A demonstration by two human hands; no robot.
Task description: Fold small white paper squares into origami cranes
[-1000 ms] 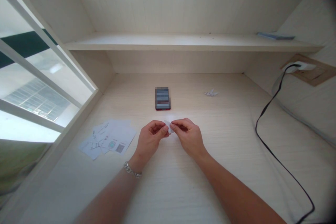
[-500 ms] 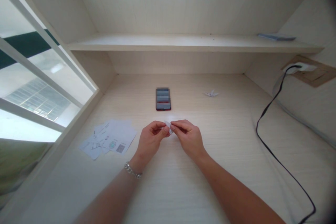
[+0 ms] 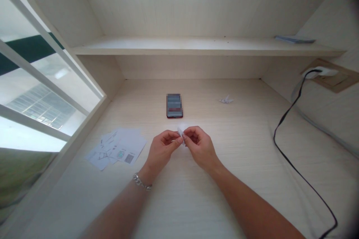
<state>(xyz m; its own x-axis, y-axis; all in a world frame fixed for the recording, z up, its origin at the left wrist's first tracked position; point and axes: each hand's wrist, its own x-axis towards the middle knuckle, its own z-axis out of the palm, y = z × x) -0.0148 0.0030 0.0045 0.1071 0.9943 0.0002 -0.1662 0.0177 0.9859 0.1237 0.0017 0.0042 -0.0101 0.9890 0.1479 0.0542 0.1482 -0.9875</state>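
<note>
Two hands work close together above the surface [image 3: 185, 201]: the left hand [image 3: 161, 150], with a chain bracelet [image 3: 142, 182] at its wrist, and the right hand [image 3: 200, 148] meet at a small piece of white paper [image 3: 181, 133], held up clear of the surface. The fingers [image 3: 171, 137] of both hands curl inward, and each thumb and forefinger seem to pinch the paper from its own side, though the fingers partly hide the grip. The paper looks folded, but it is too small to make out its shape. The step in hand appears to be a fold made in the air, and the next move seems to call for fine fingertip pressure. Beyond the hands lies a phone [image 3: 174, 105], with a paper crane [image 3: 226, 100] to its right. Overlapping printed sheets [image 3: 117, 148] lie to the left, and a black cable [image 3: 291, 127] runs down the right side.
</note>
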